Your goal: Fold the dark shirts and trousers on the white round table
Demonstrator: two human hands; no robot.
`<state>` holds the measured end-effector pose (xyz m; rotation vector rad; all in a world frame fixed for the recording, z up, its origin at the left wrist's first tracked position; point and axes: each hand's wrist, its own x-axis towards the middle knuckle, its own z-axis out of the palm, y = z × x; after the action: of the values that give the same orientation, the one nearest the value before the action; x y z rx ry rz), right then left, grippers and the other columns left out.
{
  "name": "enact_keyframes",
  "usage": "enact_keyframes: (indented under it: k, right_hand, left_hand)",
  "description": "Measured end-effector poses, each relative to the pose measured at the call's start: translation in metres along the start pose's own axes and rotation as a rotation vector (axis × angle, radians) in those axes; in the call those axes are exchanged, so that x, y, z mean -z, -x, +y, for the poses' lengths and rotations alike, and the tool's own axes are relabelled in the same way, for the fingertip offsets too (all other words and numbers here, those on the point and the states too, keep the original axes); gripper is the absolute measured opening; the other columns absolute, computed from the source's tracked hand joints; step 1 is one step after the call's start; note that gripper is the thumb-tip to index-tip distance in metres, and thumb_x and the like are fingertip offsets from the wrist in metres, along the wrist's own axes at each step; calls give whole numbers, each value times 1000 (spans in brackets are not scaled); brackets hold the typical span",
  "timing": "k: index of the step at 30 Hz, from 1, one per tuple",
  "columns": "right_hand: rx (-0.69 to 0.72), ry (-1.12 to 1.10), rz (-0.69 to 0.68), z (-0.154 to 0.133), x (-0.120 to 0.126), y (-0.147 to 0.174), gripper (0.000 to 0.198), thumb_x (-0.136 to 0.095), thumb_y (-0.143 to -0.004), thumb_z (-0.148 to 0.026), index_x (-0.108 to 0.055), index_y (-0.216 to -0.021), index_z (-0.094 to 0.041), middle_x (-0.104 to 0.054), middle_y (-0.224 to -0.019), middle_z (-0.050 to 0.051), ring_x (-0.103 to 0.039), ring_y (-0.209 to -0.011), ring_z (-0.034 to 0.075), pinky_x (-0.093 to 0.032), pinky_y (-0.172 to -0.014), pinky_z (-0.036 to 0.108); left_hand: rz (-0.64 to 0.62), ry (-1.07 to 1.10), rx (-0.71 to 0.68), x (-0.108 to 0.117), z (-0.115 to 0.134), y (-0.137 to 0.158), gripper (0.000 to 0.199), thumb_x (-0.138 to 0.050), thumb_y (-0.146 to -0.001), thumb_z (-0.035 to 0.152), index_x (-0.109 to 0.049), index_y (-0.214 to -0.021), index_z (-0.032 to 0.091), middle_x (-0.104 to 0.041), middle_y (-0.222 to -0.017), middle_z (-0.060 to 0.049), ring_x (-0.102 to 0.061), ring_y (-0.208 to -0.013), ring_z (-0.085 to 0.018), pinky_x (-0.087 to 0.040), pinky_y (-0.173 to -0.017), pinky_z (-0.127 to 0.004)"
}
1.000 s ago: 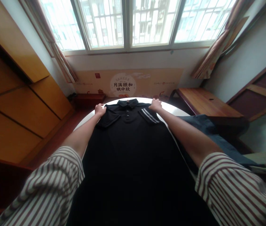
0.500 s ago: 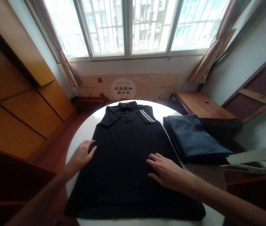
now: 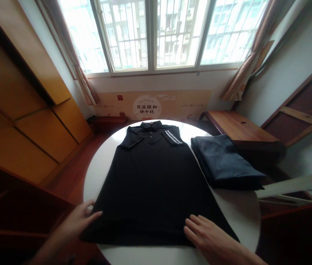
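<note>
A black polo shirt [image 3: 150, 184] lies spread front side up on the round white table [image 3: 98, 165], its collar at the far side and its short sleeves folded inward. White stripes mark the right sleeve. At the shirt's lower left edge is my left hand [image 3: 80, 217], open, thumb over the fabric and fingertips just past the edge with a gap between. My right hand [image 3: 205, 232] rests on the lower right part near the hem, its fingers loosely bent and somewhat apart, holding nothing visible; its thumb is hidden.
Folded dark blue cloth [image 3: 224, 162] lies at the table's right side, partly over its edge. Beyond it stands a wooden side table [image 3: 244, 127]. Yellow-brown cabinets [image 3: 42, 129] line the left, and barred windows [image 3: 150, 33] are ahead.
Both hands have slid toward me down the shirt, from its middle to near the hem. The right hand's fingers are more bent. The shirt lies almost as before.
</note>
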<state>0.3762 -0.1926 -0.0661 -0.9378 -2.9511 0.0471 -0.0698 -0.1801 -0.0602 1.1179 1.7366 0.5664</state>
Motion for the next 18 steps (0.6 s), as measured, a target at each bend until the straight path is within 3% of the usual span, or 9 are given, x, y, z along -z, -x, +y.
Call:
enact_keyframes:
  k: [3,5,8,12,16,18]
  right_hand:
    - [-37,-95,-69,1,15,0,21,-54,-76,-3,-61,-87,-19,-66,-84,5,-63,-72,21,-47,-64,34]
    - [-65,-196,-121,7,34,-9,5,-58,-86,-16,-62,-84,-19,-66,-81,4,-63,-70,20,-44,-61,31]
    - [-52,-337,-144,29,61,-46,22,-61,-92,-36,-62,-78,-19,-66,-78,3,-61,-66,15,-40,-59,26]
    - [-31,-346,-20,67,82,-158,25,-59,-93,-32,-66,-75,-16,-66,-77,4,-56,-66,11,-38,-63,23]
    - [-235,-371,86,89,85,-303,25,-56,-94,-27,-71,-80,-14,-69,-80,6,-59,-71,12,-38,-64,21]
    - [-318,-362,108,96,83,-364,22,-58,-93,-25,-72,-88,-10,-71,-89,10,-63,-80,16,-42,-68,22]
  left_hand:
    - [-45,75,35,3,-5,5,72,-80,-52,70,-62,-101,21,-67,-63,3,-67,-61,-20,-48,-52,-25]
    - [-58,107,28,3,-6,7,72,-81,-51,71,-62,-99,21,-67,-62,3,-68,-62,-21,-49,-52,-25]
    - [-69,142,22,-1,-7,10,75,-82,-48,71,-61,-99,21,-68,-65,2,-70,-66,-23,-53,-56,-27]
    - [-78,194,18,-10,-6,17,85,-81,-53,69,-56,-118,21,-74,-80,-5,-73,-78,-29,-59,-66,-35]
    - [56,139,-126,-22,0,30,73,-77,-65,62,-61,-122,19,-73,-109,-12,-67,-110,-32,-57,-90,-38]
    - [145,80,-224,-30,2,38,65,-73,-72,57,-63,-123,18,-72,-115,-12,-64,-116,-31,-55,-95,-37]
